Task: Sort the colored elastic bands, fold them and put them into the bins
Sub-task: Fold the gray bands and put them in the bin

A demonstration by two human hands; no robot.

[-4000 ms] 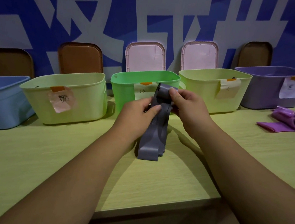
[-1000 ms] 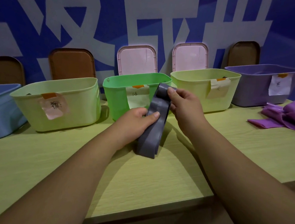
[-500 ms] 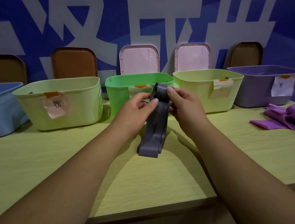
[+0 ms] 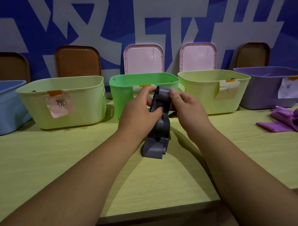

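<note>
A grey elastic band hangs folded in loops, its lower end just above the yellow-green table. My left hand grips its upper part from the left, thumb and fingers curled round the band. My right hand pinches the top fold from the right. Both hands are in front of the green bin. A row of bins stands behind: blue, pale yellow-green, a second pale yellow-green and purple.
A heap of purple elastic bands lies on the table at the far right. Brown and pink lids lean against the blue wall behind the bins. Paper labels hang on the bin fronts. The table's front edge runs close to me.
My left hand has risen to the band's top and closed round it. The band has bunched into shorter loops and shifted slightly right.
</note>
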